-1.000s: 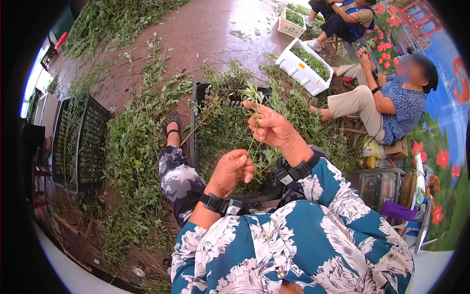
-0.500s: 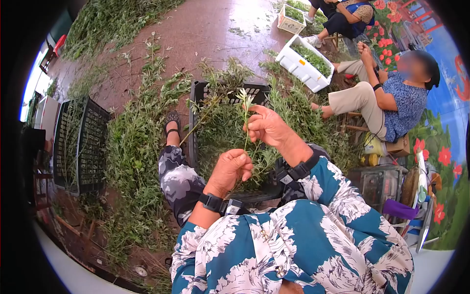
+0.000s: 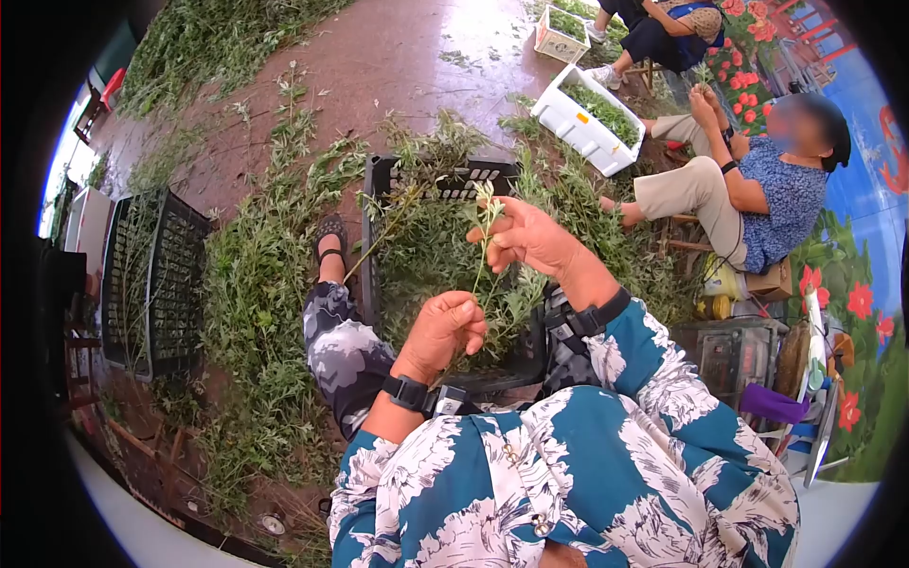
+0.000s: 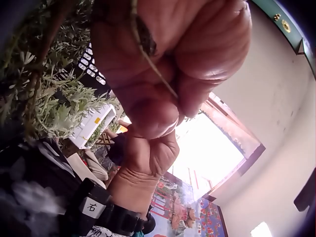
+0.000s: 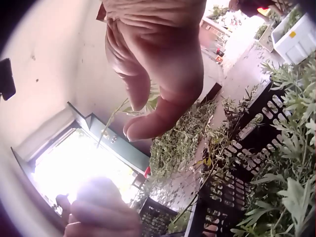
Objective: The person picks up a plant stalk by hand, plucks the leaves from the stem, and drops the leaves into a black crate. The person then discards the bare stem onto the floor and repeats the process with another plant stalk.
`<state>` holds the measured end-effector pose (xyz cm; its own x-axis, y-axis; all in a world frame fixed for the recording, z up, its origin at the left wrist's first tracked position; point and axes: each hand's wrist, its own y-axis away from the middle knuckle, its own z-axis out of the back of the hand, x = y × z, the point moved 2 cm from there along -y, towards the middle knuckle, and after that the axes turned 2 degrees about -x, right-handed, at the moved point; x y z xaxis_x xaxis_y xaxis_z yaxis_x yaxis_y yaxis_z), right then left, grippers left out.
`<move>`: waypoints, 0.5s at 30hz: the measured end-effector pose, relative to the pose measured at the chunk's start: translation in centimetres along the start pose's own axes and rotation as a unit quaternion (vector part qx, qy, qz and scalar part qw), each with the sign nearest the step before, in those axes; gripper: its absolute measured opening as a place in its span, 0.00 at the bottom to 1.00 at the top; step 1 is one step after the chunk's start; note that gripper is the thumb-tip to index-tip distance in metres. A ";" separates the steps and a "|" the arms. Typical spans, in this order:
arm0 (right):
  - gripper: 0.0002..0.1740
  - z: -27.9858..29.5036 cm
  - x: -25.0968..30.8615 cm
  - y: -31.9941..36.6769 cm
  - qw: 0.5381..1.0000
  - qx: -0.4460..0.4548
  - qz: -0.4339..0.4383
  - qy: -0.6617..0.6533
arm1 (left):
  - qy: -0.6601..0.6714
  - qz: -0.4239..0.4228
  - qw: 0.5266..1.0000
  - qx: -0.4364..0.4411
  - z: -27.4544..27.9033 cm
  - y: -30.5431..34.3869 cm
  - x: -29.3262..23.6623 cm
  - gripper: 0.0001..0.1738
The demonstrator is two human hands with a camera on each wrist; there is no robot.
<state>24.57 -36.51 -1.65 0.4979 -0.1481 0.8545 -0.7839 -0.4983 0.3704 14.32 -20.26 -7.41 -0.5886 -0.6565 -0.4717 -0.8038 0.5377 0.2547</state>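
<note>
In the head view a thin green sprig (image 3: 484,246) with pale leaves at its tip stands nearly upright over a crate. My left hand (image 3: 443,329) pinches the lower stem between thumb and curled fingers; the left wrist view shows the stem (image 4: 154,67) running across these fingers. Higher up, my right hand (image 3: 535,239) is beside the leafy top. Seen from the right wrist, its thumb and forefinger (image 5: 153,123) stand apart, with the sprig (image 5: 112,116) passing by the gap. The black plastic crate (image 3: 371,275) below holds a heap of cut leafy stems (image 3: 426,251).
Loose leafy stems (image 3: 256,303) cover the floor left of the crate. A second black crate (image 3: 151,284) stands at far left. On the right, a white box (image 3: 578,128) of greens stands before a seated person (image 3: 781,199); another person (image 3: 663,33) sits farther back.
My right hand's thumb and forefinger, earlier pinching the sprig, have parted, and the hand has shifted slightly right. My left hand keeps its pinch low on the stem.
</note>
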 end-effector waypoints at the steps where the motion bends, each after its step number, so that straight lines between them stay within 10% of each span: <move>1: 0.30 -0.4 0.2 0.2 1.000 0.011 0.012 -0.018 | -0.001 0.002 1.000 0.003 0.0 0.0 0.0 0.11; 15: 0.33 -1.4 0.8 0.4 0.998 -0.030 0.054 -0.006 | -0.025 0.010 0.999 0.024 0.3 -0.4 0.2 0.11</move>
<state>24.13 -35.69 -0.30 0.4130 -0.2084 0.8865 -0.8542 -0.4263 0.2977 14.51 -20.49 -7.83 -0.5981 -0.6190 -0.5091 -0.7865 0.5754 0.2243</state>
